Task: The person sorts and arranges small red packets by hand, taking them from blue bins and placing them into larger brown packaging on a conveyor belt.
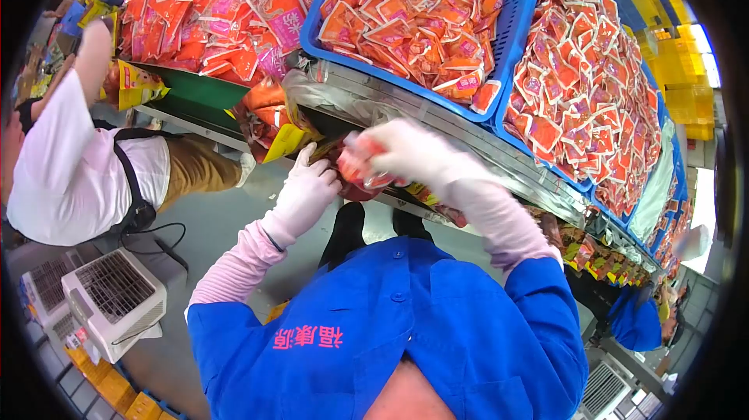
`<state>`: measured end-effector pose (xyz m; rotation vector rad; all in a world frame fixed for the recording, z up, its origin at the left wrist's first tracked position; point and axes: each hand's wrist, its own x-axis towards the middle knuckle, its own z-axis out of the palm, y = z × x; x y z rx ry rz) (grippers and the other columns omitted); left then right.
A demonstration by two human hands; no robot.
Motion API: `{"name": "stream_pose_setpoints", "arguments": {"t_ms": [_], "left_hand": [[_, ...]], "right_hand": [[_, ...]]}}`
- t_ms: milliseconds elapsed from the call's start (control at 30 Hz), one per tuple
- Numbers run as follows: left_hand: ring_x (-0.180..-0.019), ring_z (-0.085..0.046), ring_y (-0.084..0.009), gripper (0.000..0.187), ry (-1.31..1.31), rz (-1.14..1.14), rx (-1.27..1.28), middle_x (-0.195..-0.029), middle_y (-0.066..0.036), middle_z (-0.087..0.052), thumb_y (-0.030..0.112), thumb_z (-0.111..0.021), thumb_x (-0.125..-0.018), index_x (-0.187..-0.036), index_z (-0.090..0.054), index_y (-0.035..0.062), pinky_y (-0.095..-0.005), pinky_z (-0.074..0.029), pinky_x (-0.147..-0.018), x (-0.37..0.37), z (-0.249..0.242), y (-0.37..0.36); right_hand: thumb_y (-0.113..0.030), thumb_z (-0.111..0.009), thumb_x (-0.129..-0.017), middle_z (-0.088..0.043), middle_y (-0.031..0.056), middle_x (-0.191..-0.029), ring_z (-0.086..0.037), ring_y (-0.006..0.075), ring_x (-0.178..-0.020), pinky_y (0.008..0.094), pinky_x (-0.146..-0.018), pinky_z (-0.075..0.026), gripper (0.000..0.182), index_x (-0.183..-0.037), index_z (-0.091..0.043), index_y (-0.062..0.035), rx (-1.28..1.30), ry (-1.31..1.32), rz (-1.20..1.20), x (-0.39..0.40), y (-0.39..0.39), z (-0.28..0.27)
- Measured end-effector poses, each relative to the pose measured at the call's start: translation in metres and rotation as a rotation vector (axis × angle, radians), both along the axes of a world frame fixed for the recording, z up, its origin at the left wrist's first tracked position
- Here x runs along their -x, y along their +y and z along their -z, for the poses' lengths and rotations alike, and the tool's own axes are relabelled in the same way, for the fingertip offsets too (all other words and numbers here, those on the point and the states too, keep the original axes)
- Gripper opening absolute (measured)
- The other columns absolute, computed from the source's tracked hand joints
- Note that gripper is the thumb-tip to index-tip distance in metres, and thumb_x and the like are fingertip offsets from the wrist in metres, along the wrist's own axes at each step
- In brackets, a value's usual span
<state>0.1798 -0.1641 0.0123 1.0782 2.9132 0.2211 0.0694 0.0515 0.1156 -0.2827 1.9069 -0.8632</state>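
A shirt (390, 318) is worn. Near the crate (520, 18), packets (357, 159) are clasped by the right grip (398, 148), a bag (358, 192) by the left grip (307, 190).

Single head-worn view (fisheye, round-edged), facing forward and steeply down, hands (306, 192) near, margins apparently warped.

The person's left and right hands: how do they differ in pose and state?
The left hand points mostly forward, beside a yellow-edged bag; the right hand reaches across toward the left.
The right hand holds red packets; the left hand's grip is unclear.
The right hand is motion-blurred; the left hand is sharper.
Both are gloved in a pale colour.
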Motion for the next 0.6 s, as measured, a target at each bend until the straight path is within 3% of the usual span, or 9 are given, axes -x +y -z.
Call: {"name": "stream_pose_setpoints", "arguments": {"t_ms": [67, 100, 167, 233, 300, 367, 433, 500, 600], "left_hand": [[-0.088, -0.065, -0.0188, 0.010, 0.057, -0.015, -0.046, -0.082, -0.002, -0.064, 0.018, -0.068, -0.075, -0.084, -0.068, 0.0128, -0.0526, -0.041, -0.111, 0.003, 0.020, -0.004], [-0.080, -0.065, -0.0177, 0.005, 0.130, -0.045, -0.176, -0.074, 0.000, -0.062, 0.013, -0.063, -0.075, -0.078, -0.066, 0.0127, -0.0524, -0.043, -0.109, 0.006, 0.014, 0.000], [-0.078, -0.064, -0.0190, 0.004, 0.088, -0.006, -0.184, -0.071, -0.002, -0.060, 0.011, -0.063, -0.075, -0.078, -0.066, 0.0125, -0.0526, -0.043, -0.109, 0.006, 0.014, 0.001], [-0.079, -0.065, -0.0191, 0.005, 0.063, 0.027, -0.121, -0.071, -0.002, -0.060, 0.010, -0.063, -0.075, -0.078, -0.066, 0.0124, -0.0529, -0.042, -0.109, 0.010, 0.018, -0.005], [-0.079, -0.065, -0.0196, 0.006, 0.045, -0.069, -0.053, -0.070, -0.002, -0.060, 0.010, -0.063, -0.076, -0.080, -0.067, 0.0125, -0.0535, -0.041, -0.109, 0.006, 0.017, -0.018], [-0.085, -0.065, -0.0211, 0.012, 0.043, -0.142, -0.024, -0.077, -0.003, -0.063, 0.012, -0.071, -0.071, -0.084, -0.069, 0.0125, -0.0535, -0.039, -0.109, 0.012, 0.000, -0.028], [-0.089, -0.065, -0.0217, 0.018, 0.012, -0.184, -0.007, -0.081, -0.003, -0.065, 0.013, -0.074, -0.069, -0.087, -0.070, 0.0125, -0.0536, -0.039, -0.109, 0.015, -0.018, -0.026], [-0.090, -0.064, -0.0226, 0.024, 0.086, -0.198, -0.264, -0.085, -0.003, -0.066, 0.017, -0.079, -0.070, -0.091, -0.069, 0.0116, -0.0533, -0.038, -0.109, 0.019, -0.034, -0.006], [-0.100, -0.066, -0.0227, 0.032, -0.092, 0.003, -0.436, -0.096, -0.003, -0.069, 0.019, -0.082, -0.069, -0.098, -0.069, 0.0121, -0.0518, -0.041, -0.107, 0.021, -0.045, 0.043]], "right_hand": [[-0.032, -0.061, -0.093, -0.075, 0.0130, -0.089, -0.073, 0.0287, -0.089, 0.0453, -0.080, -0.057, 0.028, -0.097, -0.077, -0.0091, -0.102, 0.485, -0.508, -0.012, -0.037, 0.097], [-0.027, -0.068, -0.085, -0.076, 0.0142, -0.096, -0.073, 0.0331, -0.090, 0.0462, -0.084, -0.057, 0.023, -0.096, -0.077, -0.0095, -0.280, 0.391, -0.463, -0.013, -0.065, 0.236], [-0.031, -0.070, -0.085, -0.073, 0.0117, -0.112, -0.071, 0.0306, -0.103, 0.0495, -0.090, -0.055, 0.028, -0.107, -0.077, -0.0141, -0.368, 0.330, -0.701, -0.015, -0.102, 0.295], [-0.034, -0.076, -0.081, -0.070, 0.0081, -0.127, -0.068, 0.0287, -0.115, 0.0499, -0.095, -0.054, 0.039, -0.117, -0.077, -0.0201, -0.509, 0.373, -0.881, -0.012, -0.133, 0.291], [-0.033, -0.082, -0.075, -0.069, 0.0077, -0.130, -0.067, 0.0283, -0.117, 0.0459, -0.097, -0.054, 0.044, -0.117, -0.077, -0.0192, -0.417, 0.118, -0.677, 0.001, -0.139, 0.298], [-0.018, -0.059, -0.092, -0.074, 0.0132, -0.093, -0.074, 0.0289, -0.093, 0.0445, -0.075, -0.059, 0.022, -0.106, -0.073, -0.0077, -0.087, 0.585, -0.602, -0.002, -0.067, 0.120], [-0.012, -0.056, -0.094, -0.070, 0.0063, -0.085, -0.073, 0.0161, -0.082, 0.0334, -0.061, -0.059, 0.022, -0.111, -0.069, -0.0089, 0.152, 0.192, 0.130, 0.012, -0.008, 0.016], [-0.014, -0.060, -0.095, -0.071, 0.0048, -0.090, -0.071, 0.0142, -0.081, 0.0338, -0.066, -0.059, 0.021, -0.113, -0.068, -0.0087, 0.286, 0.228, 0.570, 0.065, 0.032, 0.049], [-0.017, -0.064, -0.092, -0.074, 0.0093, -0.096, -0.071, 0.0168, -0.088, 0.0352, -0.076, -0.056, 0.026, -0.116, -0.070, -0.0085, 0.062, 0.404, 0.398, 0.132, 0.063, 0.099]]}}
